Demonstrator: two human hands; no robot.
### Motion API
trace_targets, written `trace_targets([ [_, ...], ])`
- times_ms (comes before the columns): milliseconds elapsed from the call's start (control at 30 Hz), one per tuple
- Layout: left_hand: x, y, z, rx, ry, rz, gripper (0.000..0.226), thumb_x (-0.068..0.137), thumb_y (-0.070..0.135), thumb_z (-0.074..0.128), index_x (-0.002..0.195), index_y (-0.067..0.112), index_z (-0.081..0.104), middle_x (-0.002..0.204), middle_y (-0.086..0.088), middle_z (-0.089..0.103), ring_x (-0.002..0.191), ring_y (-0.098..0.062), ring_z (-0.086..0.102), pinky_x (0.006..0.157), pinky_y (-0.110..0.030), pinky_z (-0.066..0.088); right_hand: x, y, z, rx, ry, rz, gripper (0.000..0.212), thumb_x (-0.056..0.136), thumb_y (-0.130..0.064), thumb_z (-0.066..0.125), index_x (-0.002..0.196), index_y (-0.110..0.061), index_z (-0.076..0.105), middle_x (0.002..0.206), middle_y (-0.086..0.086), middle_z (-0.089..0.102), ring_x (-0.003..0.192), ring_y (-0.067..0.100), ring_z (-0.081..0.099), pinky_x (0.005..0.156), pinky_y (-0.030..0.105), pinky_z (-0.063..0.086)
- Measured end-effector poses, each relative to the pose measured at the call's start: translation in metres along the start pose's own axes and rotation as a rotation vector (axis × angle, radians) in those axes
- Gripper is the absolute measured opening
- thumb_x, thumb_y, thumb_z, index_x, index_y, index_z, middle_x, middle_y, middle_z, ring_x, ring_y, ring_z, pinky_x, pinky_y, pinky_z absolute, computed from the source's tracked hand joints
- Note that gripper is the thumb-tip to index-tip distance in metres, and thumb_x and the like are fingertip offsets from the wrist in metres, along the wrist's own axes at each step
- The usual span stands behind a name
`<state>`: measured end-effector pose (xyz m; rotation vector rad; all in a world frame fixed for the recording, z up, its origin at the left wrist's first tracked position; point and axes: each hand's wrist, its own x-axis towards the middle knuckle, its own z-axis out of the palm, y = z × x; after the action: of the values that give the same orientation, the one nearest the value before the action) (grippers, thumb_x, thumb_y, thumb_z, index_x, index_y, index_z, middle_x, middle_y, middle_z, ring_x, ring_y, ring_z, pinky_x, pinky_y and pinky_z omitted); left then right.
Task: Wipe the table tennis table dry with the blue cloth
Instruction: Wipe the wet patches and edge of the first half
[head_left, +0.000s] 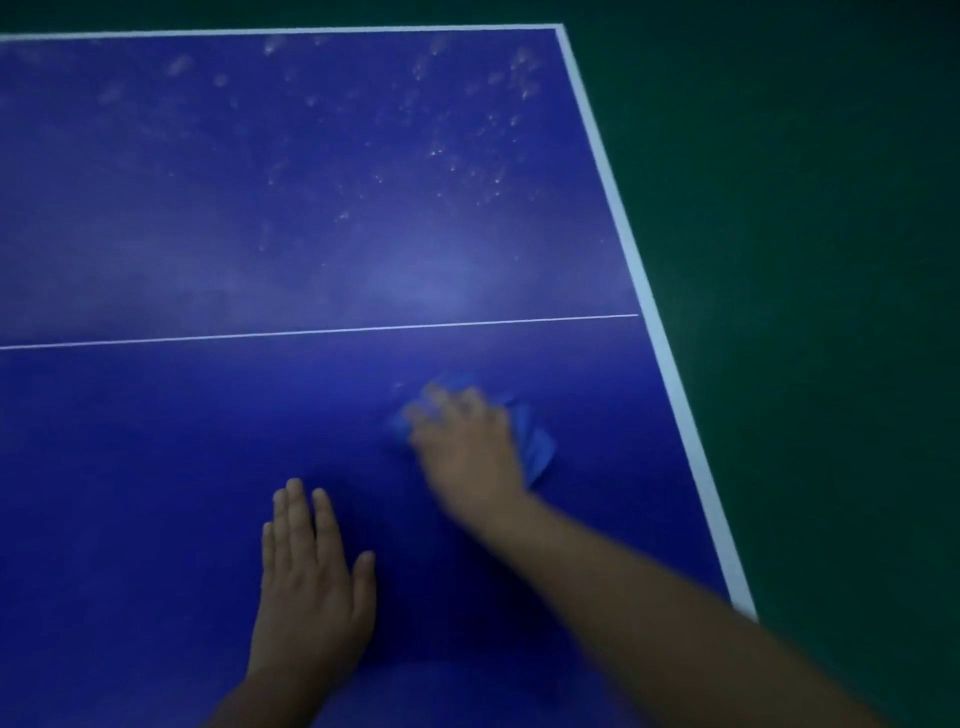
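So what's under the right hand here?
The blue cloth, bunched on the table; its folds stick out past the right hand on both sides. The hand covers the cloth's middle and the surface beneath, so any water there cannot be seen.

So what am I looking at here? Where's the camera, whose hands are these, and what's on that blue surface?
There is no machine here: these are a person's two bare hands, filmed by one camera worn on the head, looking forward and down. The blue surface is a table tennis table with white lines, on a green floor. The left hand lies flat on the table, holding nothing. The right hand is on top of a bunched blue cloth. It is blurred, so I cannot tell whether the fingers grip it. Beyond the thin line, pale spots, likely water, speckle the far half.
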<state>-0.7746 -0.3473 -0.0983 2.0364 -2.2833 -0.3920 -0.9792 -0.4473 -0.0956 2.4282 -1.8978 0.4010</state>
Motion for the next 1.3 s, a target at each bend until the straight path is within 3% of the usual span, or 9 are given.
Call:
trace_targets([
  [167,-0.042,0.006,0.002,0.064,-0.152,-0.191,0.102,0.085,0.078,-0.010,0.156,0.005,-0.008,0.161,-0.014,-0.026,0.146,-0.020,-0.035,0.115,-0.038,-0.027,0.052,0.129,-0.010,0.037,0.061,0.678,0.038,0.106,-0.036,0.036,0.136,-0.024,0.056,0.153,0.003,0.043,0.128,0.035,0.043,0.099,0.049,0.037],
  [333,-0.041,0.006,-0.001,0.032,-0.240,-0.227,0.104,0.063,0.079,-0.037,0.143,0.014,-0.037,0.149,-0.007,-0.050,0.137,-0.022,-0.049,0.106,-0.039,-0.038,0.059,0.063,0.007,0.050,0.055,0.311,0.049,0.100,-0.039,0.030,0.130,-0.019,0.063,0.141,0.007,0.056,0.113,0.035,0.053,0.088,0.046,0.044],
  [500,-0.039,0.003,-0.001,0.034,-0.251,-0.227,0.097,0.074,0.080,-0.022,0.145,0.015,-0.032,0.151,-0.006,-0.045,0.139,-0.021,-0.046,0.110,-0.042,-0.033,0.061,-0.053,0.020,0.147,0.010,-0.126,0.031,0.089,-0.026,0.056,0.115,-0.023,0.073,0.135,0.007,0.063,0.107,0.035,0.060,0.082,0.042,0.050],
  [633,-0.035,-0.003,-0.014,-0.041,-0.347,-0.195,0.097,0.070,0.076,-0.011,0.139,0.015,-0.041,0.138,-0.001,-0.059,0.131,-0.017,-0.055,0.110,-0.041,-0.032,-0.007,-0.073,0.008,0.225,-0.146,-0.471,0.036,0.099,-0.038,0.047,0.129,-0.032,0.066,0.145,-0.004,0.055,0.124,0.025,0.051,0.094,0.043,0.042],
  [767,-0.071,-0.010,-0.023,-0.119,-0.208,-0.127,0.090,0.083,0.074,0.001,0.151,0.019,-0.024,0.155,0.000,-0.043,0.141,-0.014,-0.043,0.117,-0.032,-0.025,-0.011,0.038,-0.007,0.018,-0.030,-0.102,0.041,0.094,-0.035,0.042,0.121,-0.028,0.071,0.137,0.007,0.062,0.109,0.036,0.061,0.085,0.047,0.054],
  [900,-0.137,-0.017,-0.010,-0.012,-0.137,-0.091,0.074,0.100,0.056,0.024,0.158,0.012,0.021,0.167,-0.014,0.006,0.154,-0.026,-0.004,0.122,-0.043,-0.006,-0.035,0.051,-0.031,0.041,-0.101,0.314,0.051,0.097,-0.045,0.033,0.132,-0.027,0.065,0.147,0.004,0.053,0.124,0.037,0.050,0.095,0.053,0.044],
  [1000,-0.179,-0.020,-0.003,-0.040,-0.067,-0.169,0.066,0.102,0.052,0.022,0.150,0.010,0.038,0.162,-0.016,0.024,0.151,-0.031,0.014,0.122,-0.046,0.001,-0.083,-0.048,-0.032,0.076,-0.118,0.136,0.046,0.093,-0.041,0.036,0.124,-0.032,0.068,0.142,0.000,0.058,0.119,0.034,0.055,0.088,0.048,0.047],
  [1200,-0.252,-0.038,-0.001,-0.065,0.024,-0.449,0.068,0.102,0.051,0.021,0.142,0.003,0.048,0.155,-0.023,0.034,0.145,-0.038,0.028,0.119,-0.051,0.006,-0.207,-0.175,-0.034,0.248,-0.301,-0.705,0.035,0.093,-0.044,0.050,0.126,-0.041,0.062,0.148,-0.009,0.051,0.126,0.024,0.053,0.089,0.046,0.049],
  [1300,-0.294,-0.069,-0.002,-0.048,0.019,-0.651,0.081,0.100,0.061,0.011,0.145,0.002,0.045,0.157,-0.025,0.030,0.147,-0.040,0.024,0.120,-0.051,0.000,-0.167,-0.142,-0.018,0.151,-0.201,-0.557,0.037,0.090,-0.032,0.049,0.122,-0.031,0.067,0.144,0.003,0.057,0.117,0.035,0.060,0.081,0.049,0.052],
])
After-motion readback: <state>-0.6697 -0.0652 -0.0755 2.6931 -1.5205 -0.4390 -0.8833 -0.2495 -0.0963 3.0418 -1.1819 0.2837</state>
